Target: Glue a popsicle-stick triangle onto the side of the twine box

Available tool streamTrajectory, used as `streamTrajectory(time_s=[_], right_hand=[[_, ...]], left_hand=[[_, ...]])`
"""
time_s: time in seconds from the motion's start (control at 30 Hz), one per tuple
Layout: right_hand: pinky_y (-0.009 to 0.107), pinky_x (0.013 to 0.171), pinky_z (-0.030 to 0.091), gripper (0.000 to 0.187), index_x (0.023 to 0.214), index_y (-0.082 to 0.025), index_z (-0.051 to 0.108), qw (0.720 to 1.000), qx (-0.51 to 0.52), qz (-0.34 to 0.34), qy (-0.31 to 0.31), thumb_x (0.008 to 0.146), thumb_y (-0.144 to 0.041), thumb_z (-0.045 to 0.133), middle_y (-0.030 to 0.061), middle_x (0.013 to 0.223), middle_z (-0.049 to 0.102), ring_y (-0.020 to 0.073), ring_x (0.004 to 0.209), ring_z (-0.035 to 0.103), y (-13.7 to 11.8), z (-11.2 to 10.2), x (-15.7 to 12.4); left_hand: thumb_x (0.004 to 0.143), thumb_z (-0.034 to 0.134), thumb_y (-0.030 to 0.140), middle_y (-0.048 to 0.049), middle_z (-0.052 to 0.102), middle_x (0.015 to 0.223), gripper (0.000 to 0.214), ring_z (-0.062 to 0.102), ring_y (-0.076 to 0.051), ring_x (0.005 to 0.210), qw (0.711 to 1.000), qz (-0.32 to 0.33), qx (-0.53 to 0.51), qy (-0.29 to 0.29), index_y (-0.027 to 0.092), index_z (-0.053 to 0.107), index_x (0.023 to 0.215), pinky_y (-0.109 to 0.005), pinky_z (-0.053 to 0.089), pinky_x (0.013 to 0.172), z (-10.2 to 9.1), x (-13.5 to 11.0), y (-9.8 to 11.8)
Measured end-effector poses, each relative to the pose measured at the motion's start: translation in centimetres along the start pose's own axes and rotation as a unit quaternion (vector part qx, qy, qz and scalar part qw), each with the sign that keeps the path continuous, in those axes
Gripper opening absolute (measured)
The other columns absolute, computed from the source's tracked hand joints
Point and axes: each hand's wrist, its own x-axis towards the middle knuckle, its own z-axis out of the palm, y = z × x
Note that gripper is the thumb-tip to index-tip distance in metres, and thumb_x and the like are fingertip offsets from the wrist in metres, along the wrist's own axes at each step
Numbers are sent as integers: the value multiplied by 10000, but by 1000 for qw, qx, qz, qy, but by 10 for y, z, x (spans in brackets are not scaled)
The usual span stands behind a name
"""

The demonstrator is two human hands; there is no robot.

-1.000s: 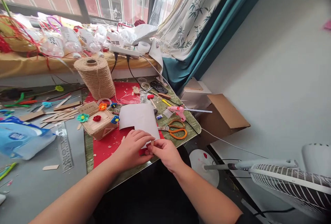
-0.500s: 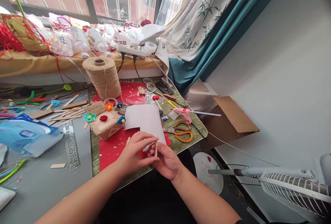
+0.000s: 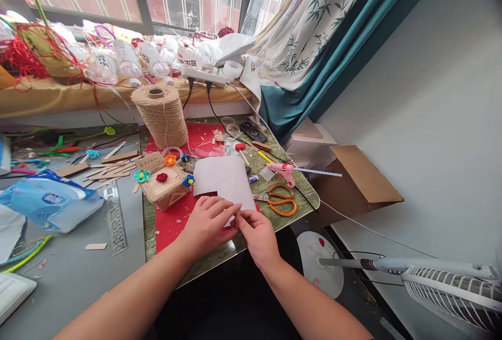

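Observation:
My left hand (image 3: 210, 223) and my right hand (image 3: 262, 236) meet over the table's front edge. Between their fingertips they pinch a small wooden stick piece (image 3: 238, 215), mostly hidden by the fingers. Just beyond them lies a curled sheet of white paper (image 3: 227, 175), partly over a red sheet (image 3: 168, 230). Left of the paper sits a small wooden box (image 3: 167, 189) decorated with a red rose and other coloured flowers. Orange-handled scissors (image 3: 280, 201) rest to the right, with a pink glue gun (image 3: 283, 171) behind them.
A large twine spool (image 3: 162, 117) stands behind the box. Craft sticks (image 3: 110, 171), a stencil ruler (image 3: 116, 219) and a blue tissue pack (image 3: 55, 201) lie left. A black phone (image 3: 253, 132) is at the back. Right of the table are a cardboard box (image 3: 364, 178) and a fan (image 3: 451, 293).
My right hand has turned, its back now facing up and its thumb on the wooden piece. Less of the piece shows between the fingers. The whole view has shifted slightly.

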Motion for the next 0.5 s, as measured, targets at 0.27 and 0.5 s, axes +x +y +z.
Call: streamTrajectory(time_s=[0.27, 0.5], right_hand=[[356, 926, 553, 175, 929, -226, 807, 989, -56, -91, 100, 861, -388, 809, 76, 1076, 798, 214, 980, 715, -20, -33, 11], [417, 980, 572, 346, 980, -164, 806, 998, 4, 59, 23, 758, -413, 897, 140, 1341, 713, 268, 1119, 716, -44, -87, 38]], left_hand=[[824, 783, 570, -192, 434, 1626, 947, 452, -404, 1463, 995, -42, 1, -86, 230, 376, 1609, -529, 367, 1163, 7, -2, 2], [998, 595, 468, -153, 568, 1530, 599, 540, -337, 1392, 983, -32, 32, -176, 231, 481, 1536, -517, 318, 1159, 17, -4, -3]])
